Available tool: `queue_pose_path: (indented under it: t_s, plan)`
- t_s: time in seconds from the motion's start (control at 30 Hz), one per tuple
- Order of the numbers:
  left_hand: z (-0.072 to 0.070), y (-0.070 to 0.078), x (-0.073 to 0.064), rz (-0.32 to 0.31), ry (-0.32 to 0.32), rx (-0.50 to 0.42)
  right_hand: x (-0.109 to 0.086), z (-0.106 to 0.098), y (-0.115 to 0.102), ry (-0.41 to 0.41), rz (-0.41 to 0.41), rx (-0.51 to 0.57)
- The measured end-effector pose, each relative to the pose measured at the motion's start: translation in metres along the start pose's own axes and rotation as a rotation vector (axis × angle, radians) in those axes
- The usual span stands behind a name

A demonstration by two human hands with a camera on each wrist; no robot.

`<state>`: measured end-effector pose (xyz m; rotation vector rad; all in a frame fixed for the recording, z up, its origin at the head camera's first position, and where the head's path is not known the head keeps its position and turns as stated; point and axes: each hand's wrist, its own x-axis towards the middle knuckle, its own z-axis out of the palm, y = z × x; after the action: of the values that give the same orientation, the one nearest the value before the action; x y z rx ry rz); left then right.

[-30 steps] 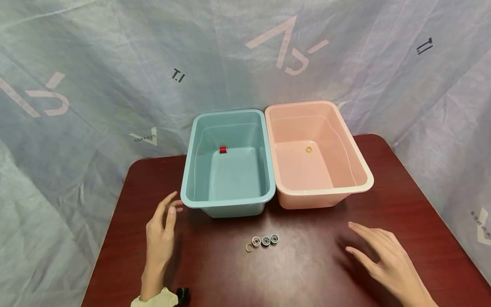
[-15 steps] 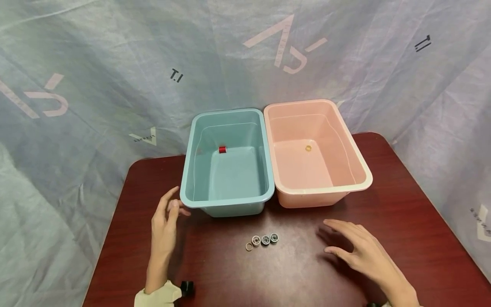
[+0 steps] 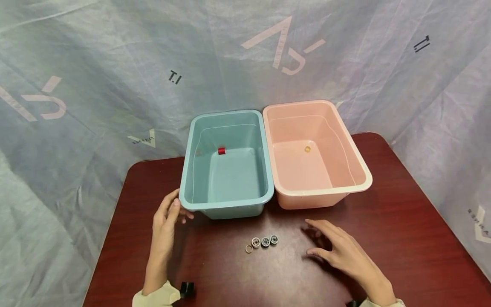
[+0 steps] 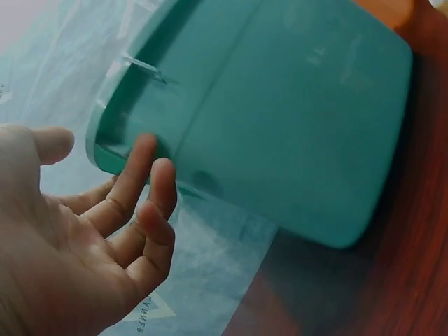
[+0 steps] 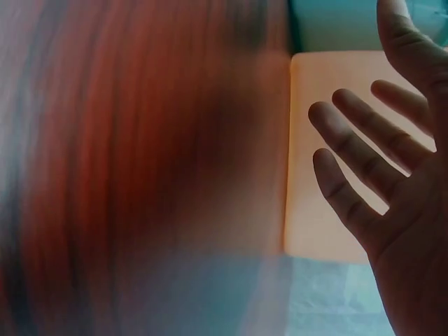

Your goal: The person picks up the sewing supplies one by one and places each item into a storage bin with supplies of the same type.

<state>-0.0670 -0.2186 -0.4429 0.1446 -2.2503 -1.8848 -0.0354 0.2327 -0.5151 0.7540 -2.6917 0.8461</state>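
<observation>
My left hand (image 3: 166, 221) is at the near-left corner of the blue plastic basin (image 3: 226, 205), its fingertips right at the rim. In the left wrist view those fingers (image 4: 143, 161) bend loosely beneath the rim and the thumb stands apart. Over the table, right of a short row of small parts, hovers my right hand (image 3: 341, 249) with thumb and fingers spread and nothing between them. The row holds a thin tan ring (image 3: 249, 248), a pale spoked spool-like piece (image 3: 256, 242) and two grey ones, a middle piece (image 3: 265, 242) and a right piece (image 3: 274, 239).
A pink basin (image 3: 324, 191) stands against the blue one on its right, with a small yellow ring (image 3: 307, 149) inside. Inside the blue basin lies a red thread spool (image 3: 221, 151). Both stand on a dark red table (image 3: 399, 204) before a grey fabric backdrop (image 3: 215, 51).
My right hand has moved left over the table towards the small parts. My left hand has shifted slightly right, its fingers going in under the blue basin's rim. The parts stay put.
</observation>
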Motion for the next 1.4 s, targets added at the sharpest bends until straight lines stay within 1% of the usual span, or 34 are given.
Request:
queue_pose_path:
  t_s: [0.07, 0.13, 0.37, 0.43, 0.63, 0.8, 0.93, 1.1, 1.4]
  plan:
    - [0.0, 0.002, -0.001, -0.008, -0.012, -0.05, 0.001, 0.004, 0.0, -0.005, 0.004, 0.021]
    - [0.001, 0.002, -0.002, -0.015, -0.018, -0.08, 0.001, 0.007, -0.001, -0.012, 0.002, 0.041]
    - [0.002, 0.002, -0.003, -0.027, -0.044, -0.123, 0.003, 0.013, -0.006, -0.017, 0.0, 0.045]
    - [0.001, 0.003, -0.003, -0.045, -0.048, -0.14, 0.004, 0.014, -0.007, -0.022, 0.0, 0.049]
    - [0.0, 0.011, -0.003, -0.146, -0.072, -0.199, 0.009, 0.021, -0.012, -0.056, -0.002, 0.094]
    - [0.001, 0.017, -0.001, -0.191, -0.079, -0.19, 0.012, 0.024, -0.015, -0.08, 0.013, 0.099]
    - [0.001, 0.018, -0.001, -0.21, -0.058, -0.205, 0.016, 0.024, -0.017, -0.106, 0.01, 0.111]
    - [0.002, 0.017, -0.001, -0.218, -0.045, -0.226, 0.021, 0.025, -0.02, -0.132, 0.021, 0.137]
    - [0.002, 0.019, -0.001, -0.232, -0.041, -0.222, 0.03, 0.033, -0.027, -0.185, 0.029, 0.165]
